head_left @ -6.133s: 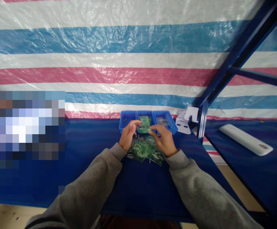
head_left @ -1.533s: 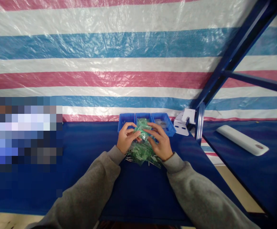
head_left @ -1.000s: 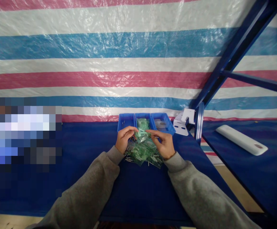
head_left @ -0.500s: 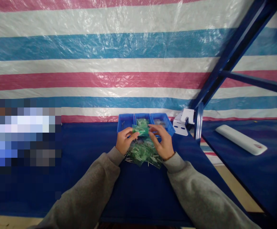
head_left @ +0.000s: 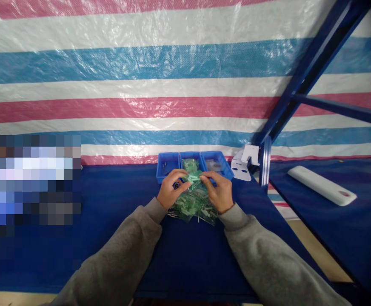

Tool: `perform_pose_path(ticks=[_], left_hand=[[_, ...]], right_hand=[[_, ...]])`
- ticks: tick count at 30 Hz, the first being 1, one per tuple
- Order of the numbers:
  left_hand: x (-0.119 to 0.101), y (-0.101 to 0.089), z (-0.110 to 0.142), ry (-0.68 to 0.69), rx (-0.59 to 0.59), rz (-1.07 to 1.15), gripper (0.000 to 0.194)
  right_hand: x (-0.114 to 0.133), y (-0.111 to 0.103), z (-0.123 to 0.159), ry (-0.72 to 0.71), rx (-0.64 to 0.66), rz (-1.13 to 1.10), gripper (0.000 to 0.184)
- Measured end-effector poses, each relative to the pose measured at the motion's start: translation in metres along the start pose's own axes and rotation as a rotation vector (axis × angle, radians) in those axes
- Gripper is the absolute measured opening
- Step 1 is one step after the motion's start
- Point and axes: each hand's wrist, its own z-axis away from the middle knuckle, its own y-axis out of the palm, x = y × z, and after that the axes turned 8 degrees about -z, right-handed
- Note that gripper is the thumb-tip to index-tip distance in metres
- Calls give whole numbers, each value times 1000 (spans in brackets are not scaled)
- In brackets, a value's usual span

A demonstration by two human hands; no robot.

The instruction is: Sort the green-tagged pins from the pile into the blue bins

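Observation:
Between my two hands is a small green see-through plastic bag (head_left: pixel 193 177) with pale pieces inside. My left hand (head_left: pixel 170 189) pinches its left side between thumb and fingers. At the bag's upper right, my right hand (head_left: pixel 219 191) grips it with thumb and forefinger. Below them, a pile of similar green bags (head_left: pixel 190 205) lies on the blue table, with thin white and metallic sticks poking out around it. Just beyond my hands stands a blue tray (head_left: pixel 158 168) with three compartments. A few small pins lie in its left one, green bags in the middle, clear bags on the right.
A white bent metal bracket (head_left: pixel 241 168) stands right of the tray, beside a blue metal frame post (head_left: pixel 264 163). On the right-hand table lies a long white plastic piece (head_left: pixel 322 185). A striped sheet (head_left: pixel 172 106) hangs behind. The left side is pixelated.
The bag has shifted slightly right and down and looks more tilted. My right hand, previously at or near its edge, now pinches its upper right. My left hand has moved slightly right.

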Motion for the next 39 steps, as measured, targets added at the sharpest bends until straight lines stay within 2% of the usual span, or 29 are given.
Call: perform_pose_path(ticks=[4, 7, 9, 11, 15, 18, 21, 27, 31, 34, 37, 39], left_hand=[[-1, 1, -1, -164, -47, 155, 32], [-4, -2, -3, -205, -68, 263, 39], [-5, -3, -4, -205, -35, 272, 35], [-3, -3, -3, -163, -5, 224, 30], [4, 0, -1, -43, 9, 144, 36], [6, 2, 1, -117, 21, 140, 29], [3, 2, 0, -200, 26, 180, 25], [-3, -2, -2, -244, -41, 240, 42], [-3, 0, 0, -171, 13, 156, 28], [-4, 0, 0, -66, 46, 112, 34], [-3, -1, -1, 21, 8, 59, 31], [-3, -2, -1, 12, -39, 4, 25]], right_hand=[[3, 0, 2, 83, 13, -89, 22], [4, -1, 2, -39, 84, -85, 24], [4, 0, 0, -135, 107, -60, 21], [3, 0, -1, -158, 96, -38, 16], [0, 2, -1, -77, 69, -18, 13], [-1, 2, 2, -10, 44, -35, 15], [2, 1, 3, 12, 36, -71, 26], [5, 0, -1, -201, 96, -42, 29], [1, 1, 0, -196, 115, -33, 26], [-2, 1, 1, -112, 87, -38, 19], [-2, 1, 2, 10, 55, -27, 14], [-1, 2, 2, 47, 88, -46, 15]])
